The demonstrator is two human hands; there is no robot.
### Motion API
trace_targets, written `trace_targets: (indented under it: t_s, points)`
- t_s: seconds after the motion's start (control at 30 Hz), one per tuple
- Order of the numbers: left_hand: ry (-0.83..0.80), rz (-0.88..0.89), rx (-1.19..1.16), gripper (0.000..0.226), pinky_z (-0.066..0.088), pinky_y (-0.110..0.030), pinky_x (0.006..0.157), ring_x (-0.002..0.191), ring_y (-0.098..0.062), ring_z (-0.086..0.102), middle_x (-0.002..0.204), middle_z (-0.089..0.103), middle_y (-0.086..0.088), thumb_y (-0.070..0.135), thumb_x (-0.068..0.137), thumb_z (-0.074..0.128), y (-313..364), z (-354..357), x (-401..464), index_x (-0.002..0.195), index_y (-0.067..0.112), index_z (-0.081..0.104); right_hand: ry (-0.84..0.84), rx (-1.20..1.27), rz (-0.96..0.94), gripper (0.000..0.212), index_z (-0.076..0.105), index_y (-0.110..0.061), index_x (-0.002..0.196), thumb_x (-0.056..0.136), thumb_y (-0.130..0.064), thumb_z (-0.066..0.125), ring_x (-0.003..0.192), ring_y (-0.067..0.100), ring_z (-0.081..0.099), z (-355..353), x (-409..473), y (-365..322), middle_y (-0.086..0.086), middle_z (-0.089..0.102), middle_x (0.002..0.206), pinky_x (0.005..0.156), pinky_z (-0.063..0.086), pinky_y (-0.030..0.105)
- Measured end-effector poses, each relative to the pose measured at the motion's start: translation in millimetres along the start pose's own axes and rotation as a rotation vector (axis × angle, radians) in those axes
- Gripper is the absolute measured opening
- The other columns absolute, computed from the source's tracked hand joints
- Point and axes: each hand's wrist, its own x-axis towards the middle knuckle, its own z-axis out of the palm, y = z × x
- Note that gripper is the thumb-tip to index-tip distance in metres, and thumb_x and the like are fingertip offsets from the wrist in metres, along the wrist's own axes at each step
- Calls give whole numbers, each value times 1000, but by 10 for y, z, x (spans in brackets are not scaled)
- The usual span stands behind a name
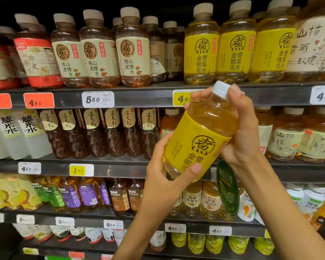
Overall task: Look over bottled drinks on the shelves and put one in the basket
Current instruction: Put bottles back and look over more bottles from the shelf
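A bottle with a yellow label (199, 139), pale golden drink and a white cap is held in front of the shelves, tilted with its cap up to the right. My left hand (167, 177) grips its lower end from the left, thumb across the base. My right hand (238, 128) wraps the neck and upper body from the right, fingers curled near the cap. Three matching yellow-label bottles (201, 51) stand on the top shelf just above. No basket is in view.
Dark metal shelves (139, 94) with price tags hold rows of drinks: beige-label amber bottles (99, 55) top left, dark brown bottles (113, 132) and white bottles (26, 134) on the second shelf, mixed bottles lower down. A round green sign (228, 188) hangs beneath my right wrist.
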Motion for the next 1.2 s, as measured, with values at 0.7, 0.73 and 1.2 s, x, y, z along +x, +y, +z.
trace_targets:
  t_s: [0.7, 0.73, 1.2]
  points:
    - [-213, 3, 12, 87, 51, -22, 89, 118, -16, 60, 128, 61, 2, 20, 55, 88, -29, -108, 139, 130, 41, 48, -354, -340, -191, 46, 67, -23, 111, 80, -57, 65, 111, 13, 60, -74, -185, -248, -11, 66, 114, 92, 45, 25]
    - [-216, 6, 4, 84, 52, -22, 88, 117, -16, 61, 126, 63, 4, 19, 55, 87, -36, -90, 124, 127, 45, 50, -343, -340, -180, 47, 68, -23, 111, 79, -57, 67, 109, 15, 61, -75, -180, -249, -10, 67, 112, 91, 46, 26]
    - [-109, -196, -142, 56, 50, -7, 67, 92, 0, 69, 101, 74, 16, 55, 64, 72, 82, 155, 16, 112, 29, 61, -55, -383, 128, 37, 65, -20, 110, 75, -32, 73, 85, 15, 71, -1, -9, -180, 1, 74, 96, 70, 56, 27]
